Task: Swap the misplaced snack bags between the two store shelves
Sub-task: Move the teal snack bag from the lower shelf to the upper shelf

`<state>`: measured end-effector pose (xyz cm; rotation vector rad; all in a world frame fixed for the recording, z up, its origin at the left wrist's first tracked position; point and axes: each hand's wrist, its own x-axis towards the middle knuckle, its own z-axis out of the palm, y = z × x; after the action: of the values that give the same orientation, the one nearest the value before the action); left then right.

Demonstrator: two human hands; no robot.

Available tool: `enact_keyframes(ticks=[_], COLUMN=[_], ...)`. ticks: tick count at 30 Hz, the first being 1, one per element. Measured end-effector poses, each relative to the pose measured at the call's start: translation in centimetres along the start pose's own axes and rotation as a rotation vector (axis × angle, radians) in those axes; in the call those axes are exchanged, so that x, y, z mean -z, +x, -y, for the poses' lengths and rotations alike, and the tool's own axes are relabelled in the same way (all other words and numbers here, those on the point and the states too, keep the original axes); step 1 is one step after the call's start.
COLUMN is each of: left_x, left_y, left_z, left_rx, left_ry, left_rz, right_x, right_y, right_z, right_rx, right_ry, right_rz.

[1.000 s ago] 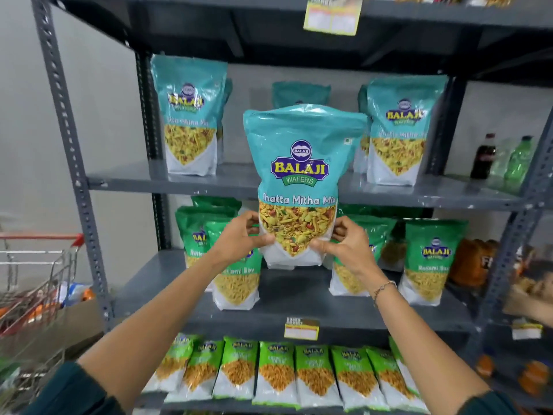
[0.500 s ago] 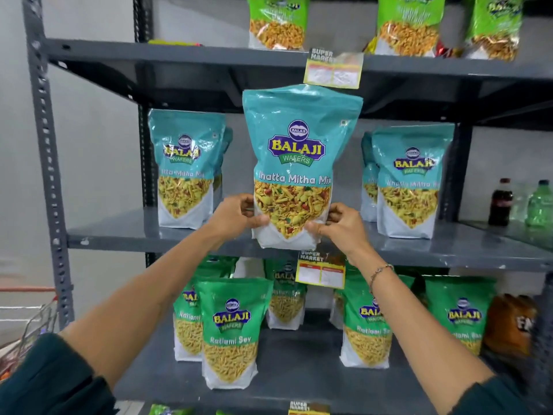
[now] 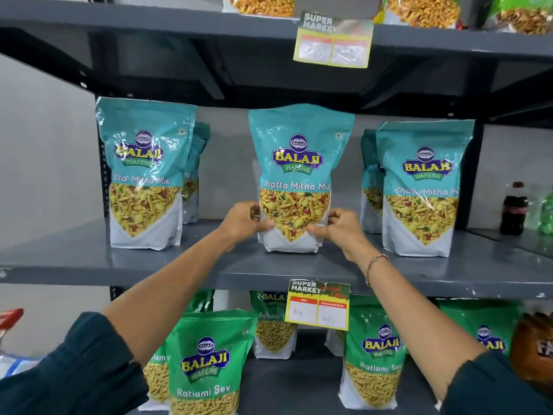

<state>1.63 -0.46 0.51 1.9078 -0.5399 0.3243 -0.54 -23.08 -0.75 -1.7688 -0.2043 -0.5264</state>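
Head camera, close, facing shelf [image 3: 89, 262] front, seemingly level.

Bare grey shelf [image 3: 74, 259] lies open between the left teal bag [image 3: 143, 175] and the middle teal bag [image 3: 296, 178]; a narrower gap separates the middle bag from the right teal bag [image 3: 425, 187]; the upper shelf [image 3: 179, 22] caps headroom close above the tops.

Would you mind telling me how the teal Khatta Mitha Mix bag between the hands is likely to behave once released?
The Khatta Mitha Mix bag stands tall on a narrow base on the shelf, so it may tip. Its glossy film looks slippery and crinkles, probably floppy up top. Both hands' grip sits low, suggesting weight settles there.
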Motion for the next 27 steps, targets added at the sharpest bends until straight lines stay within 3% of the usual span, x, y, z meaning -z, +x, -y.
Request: enact_keyframes(ticks=[27], left_x=[-1.5], left_y=[0.4], left_z=[1.0], left_rx=[0.091], left_ry=[-0.074], left_rz=[0.073], right_x=[-0.3], right_y=[0.7], right_z=[-1.1], right_rx=[-0.003], right_ry=[-0.057], right_rz=[0.164])
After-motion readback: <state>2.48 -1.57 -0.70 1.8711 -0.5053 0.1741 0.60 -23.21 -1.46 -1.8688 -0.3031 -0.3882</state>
